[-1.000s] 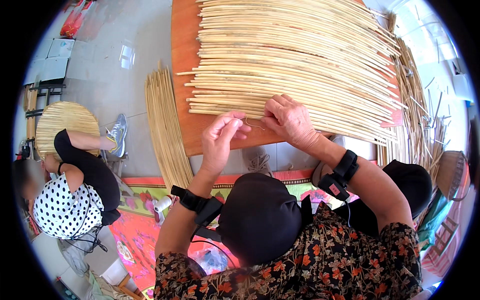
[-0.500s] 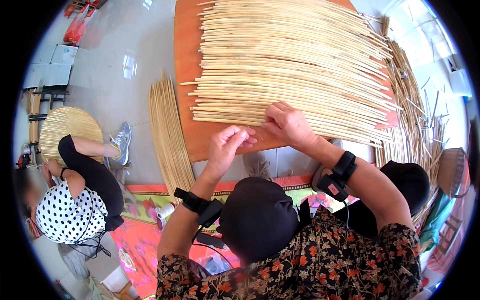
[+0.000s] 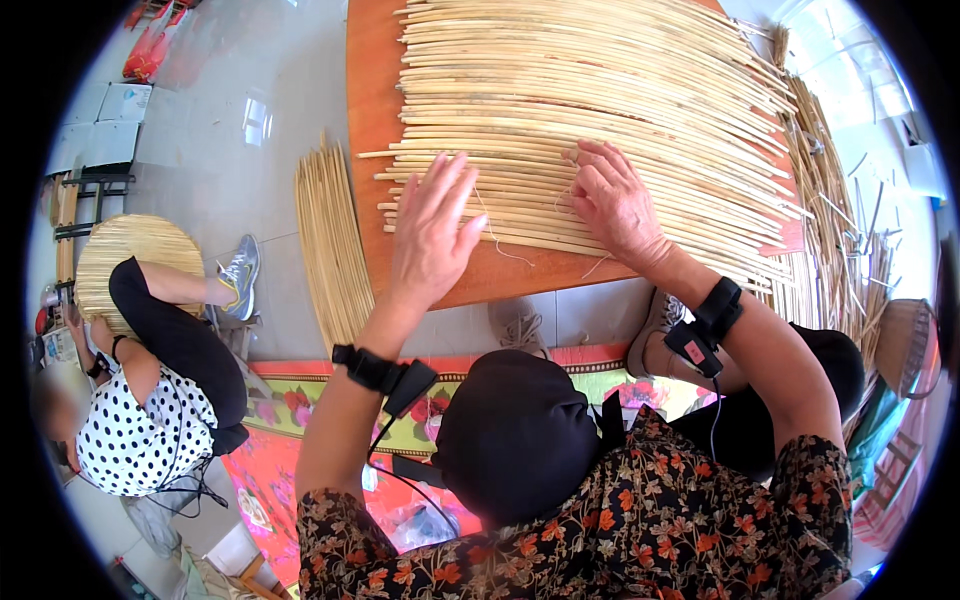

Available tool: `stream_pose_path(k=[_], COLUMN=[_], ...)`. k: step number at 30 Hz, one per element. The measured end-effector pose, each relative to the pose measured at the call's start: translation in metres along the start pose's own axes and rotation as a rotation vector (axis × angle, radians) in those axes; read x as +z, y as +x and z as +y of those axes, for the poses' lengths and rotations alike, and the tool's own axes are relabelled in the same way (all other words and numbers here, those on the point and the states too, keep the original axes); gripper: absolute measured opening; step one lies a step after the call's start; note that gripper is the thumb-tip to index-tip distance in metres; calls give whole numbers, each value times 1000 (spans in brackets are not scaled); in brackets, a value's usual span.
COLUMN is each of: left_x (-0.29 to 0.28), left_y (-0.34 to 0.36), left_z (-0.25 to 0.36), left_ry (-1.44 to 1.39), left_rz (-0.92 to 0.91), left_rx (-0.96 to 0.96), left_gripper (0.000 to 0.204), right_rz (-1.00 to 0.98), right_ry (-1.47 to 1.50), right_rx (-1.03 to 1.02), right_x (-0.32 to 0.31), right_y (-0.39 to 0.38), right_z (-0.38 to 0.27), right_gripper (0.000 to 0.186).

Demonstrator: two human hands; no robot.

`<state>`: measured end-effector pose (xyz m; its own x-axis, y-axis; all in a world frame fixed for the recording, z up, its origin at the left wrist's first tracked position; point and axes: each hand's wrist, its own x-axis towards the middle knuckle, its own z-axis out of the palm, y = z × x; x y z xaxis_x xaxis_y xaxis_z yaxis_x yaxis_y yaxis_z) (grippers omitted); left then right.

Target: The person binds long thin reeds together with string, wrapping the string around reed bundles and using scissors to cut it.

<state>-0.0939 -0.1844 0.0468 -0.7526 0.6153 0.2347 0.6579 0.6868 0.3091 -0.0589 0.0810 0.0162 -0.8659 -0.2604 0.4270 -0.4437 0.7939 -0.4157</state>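
The pale, straight stalks (image 3: pixel 580 80) lie side by side on the orange-brown table (image 3: pixel 372 80), some tips passing its right edge near the front. They look light, stiff and smooth, liable to roll and perhaps crack if bent; mid-length seems the steadiest hold. The thin white thread (image 3: pixel 486 215), trailing towards the table's front edge, looks soft and easily tangled, best pinched near an end. Over the table's front left, the left hand (image 3: pixel 430 235) has fingers extended, thumb apart; farther right, the right hand (image 3: pixel 610 195) curls its fingers, and I cannot tell whether they pinch thread. A stalk bundle (image 3: pixel 328 240) crowds the table's left edge, with grey floor (image 3: pixel 290 90) giving room beyond
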Motion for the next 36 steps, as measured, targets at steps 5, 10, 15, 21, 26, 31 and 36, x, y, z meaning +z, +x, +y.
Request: stream_pose_path(k=[5, 10, 15, 21, 26, 31, 36], left_x=[25, 26, 20, 21, 65, 68, 53], left_y=[13, 14, 19, 77, 105, 110, 111], left_z=[-11, -15, -13, -9, -27, -25, -17], left_ry=[116, 172, 102, 143, 214, 236, 150], left_rz=[-206, -241, -245, -108, -240, -263, -261], left_rx=[3, 16, -18, 57, -23, -20, -51], left_gripper=[69, 69, 68, 70, 74, 75, 72], right_rz=[37, -25, -227, -160, 383, 790, 514], right_ry=[74, 218, 542, 409, 446, 566, 849], right_rx=[69, 128, 489, 379, 695, 977, 1023], right_x=[10, 6, -108, -262, -308, -336, -335], right_y=[1, 2, 15, -69, -168, -250, -275], right_z=[11, 19, -21, -101, -149, -153, -190], right_gripper=[21, 17, 20, 14, 19, 21, 29])
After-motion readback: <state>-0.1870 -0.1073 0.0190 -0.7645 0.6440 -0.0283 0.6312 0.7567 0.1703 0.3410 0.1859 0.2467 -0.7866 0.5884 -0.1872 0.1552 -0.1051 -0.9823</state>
